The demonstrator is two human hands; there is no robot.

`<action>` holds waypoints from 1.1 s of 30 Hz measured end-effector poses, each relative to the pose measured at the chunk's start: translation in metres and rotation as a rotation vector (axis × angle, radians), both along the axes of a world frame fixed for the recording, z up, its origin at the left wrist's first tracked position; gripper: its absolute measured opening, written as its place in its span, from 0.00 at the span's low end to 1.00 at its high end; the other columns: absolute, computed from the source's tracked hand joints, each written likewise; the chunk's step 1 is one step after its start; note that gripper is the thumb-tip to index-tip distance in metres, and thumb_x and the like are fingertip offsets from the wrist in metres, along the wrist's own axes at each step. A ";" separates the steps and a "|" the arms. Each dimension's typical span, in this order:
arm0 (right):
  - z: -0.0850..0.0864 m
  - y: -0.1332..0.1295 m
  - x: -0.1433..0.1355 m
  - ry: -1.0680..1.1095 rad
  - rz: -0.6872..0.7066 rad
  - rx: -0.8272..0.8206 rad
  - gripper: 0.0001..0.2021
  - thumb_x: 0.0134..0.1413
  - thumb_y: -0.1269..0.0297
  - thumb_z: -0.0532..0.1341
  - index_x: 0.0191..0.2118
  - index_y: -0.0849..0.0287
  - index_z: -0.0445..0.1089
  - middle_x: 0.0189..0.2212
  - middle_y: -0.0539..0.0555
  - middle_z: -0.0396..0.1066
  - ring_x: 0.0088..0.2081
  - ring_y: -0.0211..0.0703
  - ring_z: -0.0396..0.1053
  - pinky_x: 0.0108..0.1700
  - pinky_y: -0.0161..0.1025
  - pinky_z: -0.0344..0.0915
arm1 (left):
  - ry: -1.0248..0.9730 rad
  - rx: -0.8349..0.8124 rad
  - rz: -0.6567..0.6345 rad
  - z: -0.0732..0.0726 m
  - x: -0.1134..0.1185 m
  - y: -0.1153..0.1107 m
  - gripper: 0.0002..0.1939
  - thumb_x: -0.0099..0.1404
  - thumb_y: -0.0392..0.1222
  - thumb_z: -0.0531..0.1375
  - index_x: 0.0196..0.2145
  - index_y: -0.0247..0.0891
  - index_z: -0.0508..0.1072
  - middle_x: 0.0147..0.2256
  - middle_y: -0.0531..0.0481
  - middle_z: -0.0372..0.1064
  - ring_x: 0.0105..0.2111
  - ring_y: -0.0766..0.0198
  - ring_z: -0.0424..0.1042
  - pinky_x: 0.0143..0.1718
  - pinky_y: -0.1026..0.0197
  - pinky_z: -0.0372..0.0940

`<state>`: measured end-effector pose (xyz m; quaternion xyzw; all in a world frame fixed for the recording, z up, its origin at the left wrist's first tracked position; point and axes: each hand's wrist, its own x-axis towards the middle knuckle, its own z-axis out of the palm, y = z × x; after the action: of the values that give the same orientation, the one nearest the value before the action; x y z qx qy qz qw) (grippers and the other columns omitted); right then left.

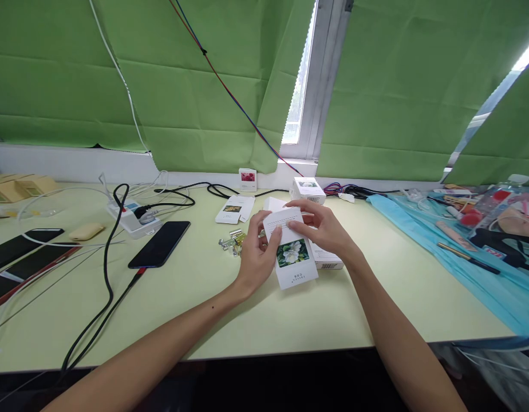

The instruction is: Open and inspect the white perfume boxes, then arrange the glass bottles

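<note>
Apparently, working the far end of the flower-printed carton (293,252) was the step in hand. The left hand (256,253) pinched its left edge, the right hand (319,226) that far end, with a white box (330,260) just right. The next move seemed to call for light fingertips.

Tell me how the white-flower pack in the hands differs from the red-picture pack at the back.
The white-flower pack is held by the left hand and right hand; the red-picture pack stands untouched.
The white-flower pack is tilted; the red-picture pack is upright.
The white-flower pack's picture shows white petals and green leaves; the red-picture pack's is mostly red.
Both are mainly white.
</note>
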<state>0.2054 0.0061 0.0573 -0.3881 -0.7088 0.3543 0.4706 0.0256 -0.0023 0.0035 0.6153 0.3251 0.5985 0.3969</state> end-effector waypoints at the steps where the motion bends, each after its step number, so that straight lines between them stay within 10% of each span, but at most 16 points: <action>1: 0.000 0.000 0.000 -0.002 0.003 0.001 0.17 0.56 0.56 0.67 0.51 0.51 0.72 0.44 0.53 0.75 0.37 0.43 0.76 0.35 0.40 0.75 | 0.001 0.001 0.003 0.000 0.000 0.000 0.21 0.69 0.54 0.61 0.56 0.51 0.63 0.46 0.49 0.71 0.32 0.66 0.74 0.29 0.64 0.71; 33: -0.001 0.000 0.000 0.023 0.026 -0.012 0.16 0.55 0.54 0.68 0.46 0.55 0.73 0.39 0.53 0.76 0.36 0.45 0.77 0.33 0.39 0.75 | 0.021 0.009 -0.002 -0.001 0.000 0.000 0.20 0.70 0.53 0.60 0.56 0.50 0.62 0.45 0.50 0.70 0.32 0.67 0.74 0.28 0.66 0.71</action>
<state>0.2057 0.0063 0.0562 -0.3777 -0.7060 0.3692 0.4718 0.0252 -0.0019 0.0023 0.6237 0.3262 0.5929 0.3912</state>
